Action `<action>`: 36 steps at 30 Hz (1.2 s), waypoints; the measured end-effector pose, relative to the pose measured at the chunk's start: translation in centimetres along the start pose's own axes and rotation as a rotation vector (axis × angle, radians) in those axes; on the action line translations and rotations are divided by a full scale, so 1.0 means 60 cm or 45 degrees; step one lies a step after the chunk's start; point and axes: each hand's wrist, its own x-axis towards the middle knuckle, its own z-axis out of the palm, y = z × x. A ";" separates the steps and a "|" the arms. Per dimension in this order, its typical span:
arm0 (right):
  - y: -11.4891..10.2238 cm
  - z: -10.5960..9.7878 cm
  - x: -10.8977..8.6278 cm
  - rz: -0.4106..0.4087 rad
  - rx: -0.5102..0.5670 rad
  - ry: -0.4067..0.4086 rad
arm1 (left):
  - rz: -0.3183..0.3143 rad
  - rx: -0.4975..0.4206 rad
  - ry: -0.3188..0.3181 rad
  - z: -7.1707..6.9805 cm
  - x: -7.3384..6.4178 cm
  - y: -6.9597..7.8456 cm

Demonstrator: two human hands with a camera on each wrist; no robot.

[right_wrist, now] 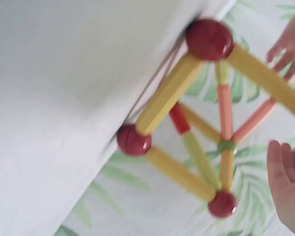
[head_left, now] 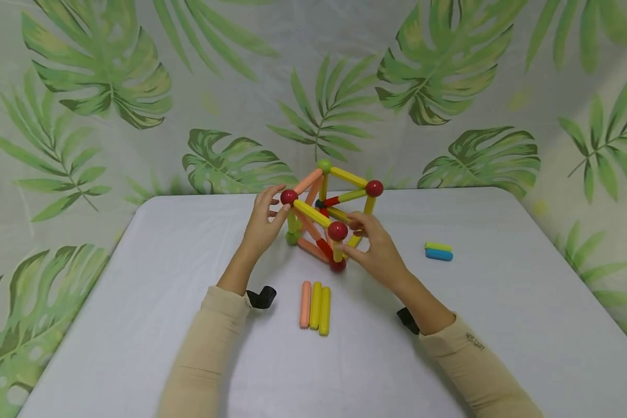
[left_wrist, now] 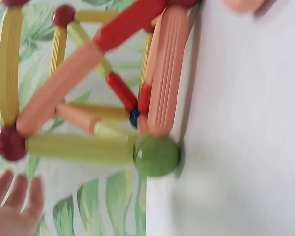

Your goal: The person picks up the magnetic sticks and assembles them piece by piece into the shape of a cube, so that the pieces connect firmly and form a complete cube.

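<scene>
A cube-like frame of rods and balls stands on the table, built from yellow rods (head_left: 312,212), salmon rods (left_wrist: 168,73), red balls and green balls. My left hand (head_left: 265,217) is at its upper left red ball (head_left: 289,198), thumb and fingers spread around it. In the left wrist view, the fingertips (left_wrist: 17,194) lie loosely beside that ball. My right hand (head_left: 375,249) is around the upper front red ball (head_left: 337,230), thumb low and fingers behind. In the right wrist view its fingers (right_wrist: 286,160) look nearly straight. A lower green ball (left_wrist: 157,155) sits on the table.
One salmon rod (head_left: 305,305) and two yellow rods (head_left: 320,310) lie side by side in front of the frame. To the right are a short lime rod (head_left: 438,247) and a short blue rod (head_left: 439,255). A leaf-patterned curtain (head_left: 230,93) hangs behind the white table (head_left: 188,249).
</scene>
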 end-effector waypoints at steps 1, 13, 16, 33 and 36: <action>0.006 -0.007 0.003 -0.026 -0.006 0.033 | 0.043 0.025 0.071 0.005 -0.004 0.005; 0.108 -0.060 0.079 0.199 0.012 0.081 | 0.336 0.329 -0.157 0.089 -0.048 0.091; 0.117 -0.058 0.090 0.269 0.048 -0.049 | 0.353 0.386 -0.158 0.093 -0.051 0.097; 0.086 -0.044 0.057 0.308 0.000 -0.003 | 0.281 0.193 -0.068 0.044 -0.047 0.058; 0.072 -0.038 0.046 0.299 -0.014 0.036 | 0.248 0.156 -0.034 0.035 -0.044 0.051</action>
